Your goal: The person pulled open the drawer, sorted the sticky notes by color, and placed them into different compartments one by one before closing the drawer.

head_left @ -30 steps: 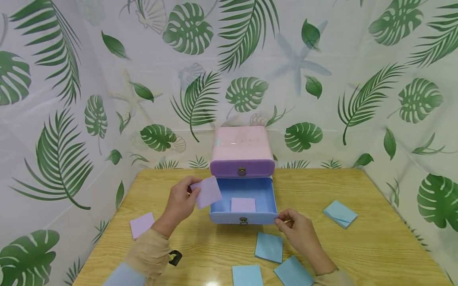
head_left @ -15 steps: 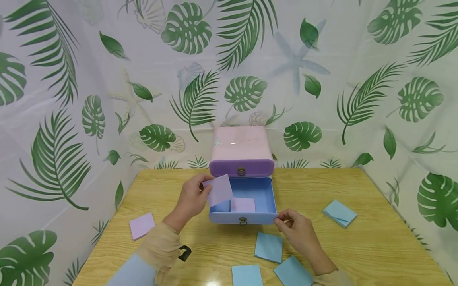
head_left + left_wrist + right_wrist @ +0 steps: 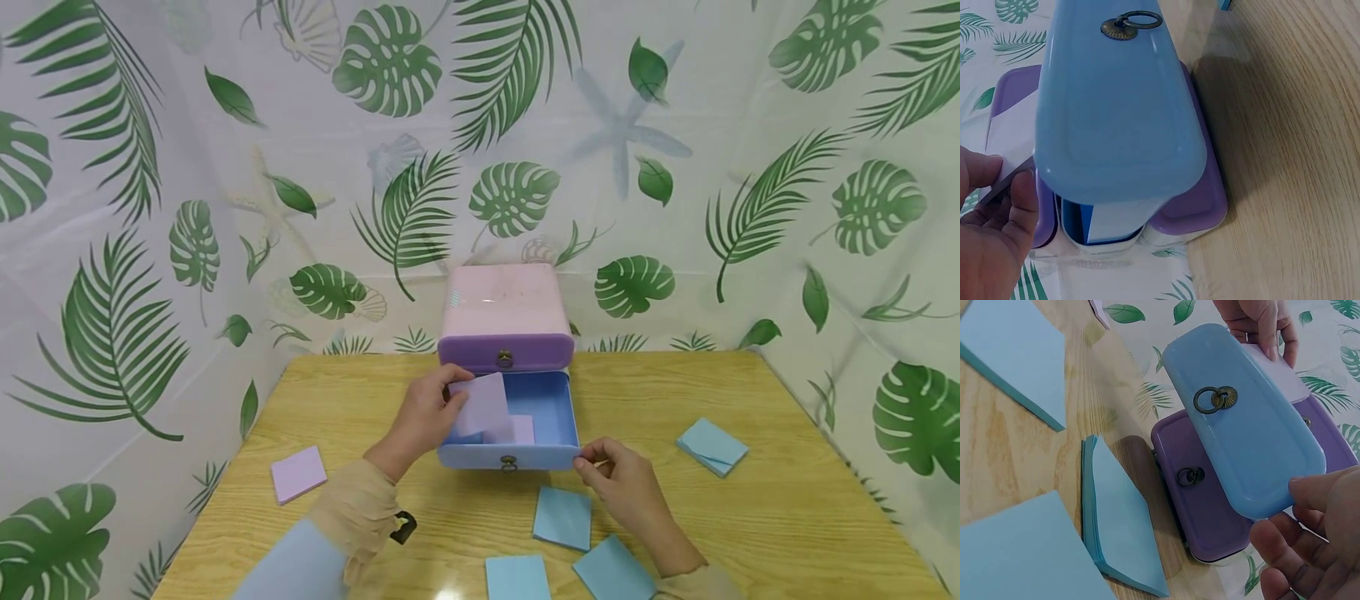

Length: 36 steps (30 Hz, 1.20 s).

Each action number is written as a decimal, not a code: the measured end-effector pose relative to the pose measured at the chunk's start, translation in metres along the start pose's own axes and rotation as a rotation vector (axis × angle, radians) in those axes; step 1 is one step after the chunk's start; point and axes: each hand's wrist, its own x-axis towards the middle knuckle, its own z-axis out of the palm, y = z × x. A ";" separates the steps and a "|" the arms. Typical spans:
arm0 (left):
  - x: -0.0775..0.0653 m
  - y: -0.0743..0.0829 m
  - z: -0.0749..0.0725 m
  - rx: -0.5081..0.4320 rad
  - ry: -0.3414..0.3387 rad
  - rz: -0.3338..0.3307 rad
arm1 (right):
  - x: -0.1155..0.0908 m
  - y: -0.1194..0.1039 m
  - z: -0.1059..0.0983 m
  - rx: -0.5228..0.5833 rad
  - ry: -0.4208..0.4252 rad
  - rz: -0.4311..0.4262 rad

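Note:
My left hand [image 3: 422, 417] pinches a light purple sticky note pad [image 3: 486, 403] by its left edge, thumb on the near face. That pad hangs tilted over the left half of an open blue drawer [image 3: 546, 457]. Inside, a second pinkish-purple pad [image 3: 524, 428] lies partly hidden behind the held one. At the drawer front's right corner, my right hand [image 3: 624, 482] grips the edge; in the right wrist view its thumb lies on the blue face and the fingers curl beneath. The drawer belongs to a small pink cabinet [image 3: 506, 300] with a shut purple drawer [image 3: 472, 353] above.
Several blue note pads lie on the wooden table [image 3: 795, 517]: one pad [image 3: 562, 518] before the drawer, others nearer me, and a small stack [image 3: 712, 447] at the right. Another purple pad [image 3: 298, 474] lies at the left. A leaf-patterned sheet [image 3: 675, 208] stands behind.
My left hand has moved right with the purple pad, from beside the drawer's left edge to over its inside. My right hand keeps its grip on the drawer corner.

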 end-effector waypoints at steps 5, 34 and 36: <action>0.003 0.000 0.006 0.000 -0.030 -0.003 | 0.000 -0.001 0.000 0.001 -0.001 0.001; 0.016 0.003 0.033 0.090 -0.316 -0.164 | 0.000 0.001 0.000 -0.018 0.023 -0.030; 0.017 0.002 0.034 0.109 -0.338 -0.173 | 0.000 0.001 0.000 -0.020 0.025 -0.030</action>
